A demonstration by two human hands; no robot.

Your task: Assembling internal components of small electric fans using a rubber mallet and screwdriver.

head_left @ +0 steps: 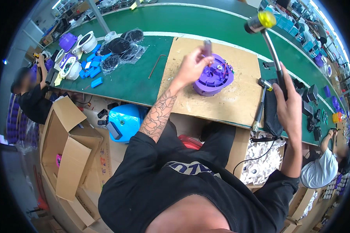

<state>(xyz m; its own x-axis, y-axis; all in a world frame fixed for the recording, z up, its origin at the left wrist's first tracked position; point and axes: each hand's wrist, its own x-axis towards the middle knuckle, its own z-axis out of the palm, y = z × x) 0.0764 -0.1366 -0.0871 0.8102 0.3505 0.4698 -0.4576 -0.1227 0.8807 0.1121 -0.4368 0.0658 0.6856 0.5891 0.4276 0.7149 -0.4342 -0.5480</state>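
Raised above the right side of the bench, my right hand grips the black handle of a mallet, whose head has a yellow face and a dark end. My left hand is closed around a short greyish upright piece, too blurred to name. That hand is over the left part of a round purple plastic housing, which lies on the board with its ribbed inside up. A small metal part and thin wires show in the housing. Whether the held piece touches it, I cannot tell.
Under the housing lies a brown board on the green bench. A second hammer and a black pouch lie at its right. Leftward are a hex key, bagged black discs and blue blocks. Co-workers sit on both sides.
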